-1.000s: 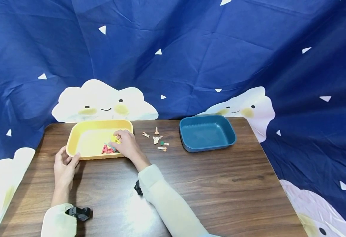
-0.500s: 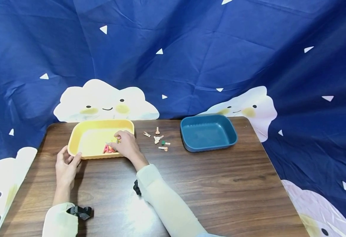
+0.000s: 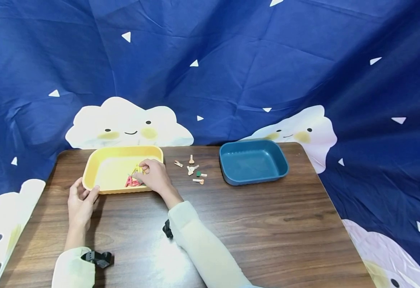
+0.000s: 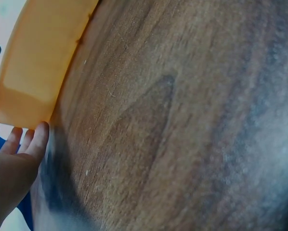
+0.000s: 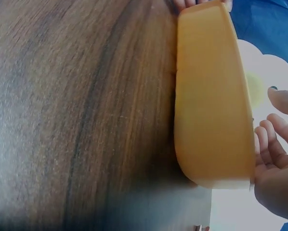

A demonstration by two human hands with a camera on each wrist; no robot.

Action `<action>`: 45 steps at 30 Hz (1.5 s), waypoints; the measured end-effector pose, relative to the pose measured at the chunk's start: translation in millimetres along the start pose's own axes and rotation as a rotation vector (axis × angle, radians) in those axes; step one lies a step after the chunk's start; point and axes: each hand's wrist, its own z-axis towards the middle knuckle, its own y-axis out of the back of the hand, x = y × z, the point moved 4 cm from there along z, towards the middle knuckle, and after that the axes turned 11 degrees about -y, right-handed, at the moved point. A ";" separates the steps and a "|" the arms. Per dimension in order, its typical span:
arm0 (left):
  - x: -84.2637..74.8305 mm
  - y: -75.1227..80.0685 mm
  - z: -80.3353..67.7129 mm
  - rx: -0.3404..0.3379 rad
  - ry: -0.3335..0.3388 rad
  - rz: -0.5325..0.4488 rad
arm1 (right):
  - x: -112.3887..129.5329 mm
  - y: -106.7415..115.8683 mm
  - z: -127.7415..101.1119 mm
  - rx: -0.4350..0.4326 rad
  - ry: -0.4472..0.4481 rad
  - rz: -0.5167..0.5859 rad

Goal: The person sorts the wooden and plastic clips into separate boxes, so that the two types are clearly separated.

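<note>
My left hand grips the near left corner of a yellow tray, thumb on the rim and fingers against the outer wall. In the left wrist view those fingertips touch the tray's end. Inside the tray's near right part lies a small pile of coloured clothespins, with red clothespins and yellow clothespins showing. Over that pile reaches my right hand. Its thumb and fingers stand apart in the right wrist view, with nothing visible between them; the tray wall hides what lies below.
Several small wooden clothespins, one with a green piece, lie on the brown table right of the yellow tray. Farther right stands a blue tray. A dark blue curtain with clouds hangs behind the table.
My right hand has shifted only slightly over the clothespins, and the pile beneath it looks rearranged. A bluish clothespin seen by its fingers one second ago shows less now. The left hand keeps its hold.
</note>
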 end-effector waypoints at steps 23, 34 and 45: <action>-1.0 -2.6 -2.8 -0.011 -0.011 -0.012 | -24.6 38.3 -20.7 -0.071 -0.070 0.110; -1.4 -1.6 -3.1 -0.002 -0.011 -0.016 | -38.1 53.0 -33.7 -0.043 -0.138 0.120; 1.0 -0.8 -0.2 -0.006 -0.037 -0.006 | -52.0 64.9 -45.8 0.037 -0.205 0.080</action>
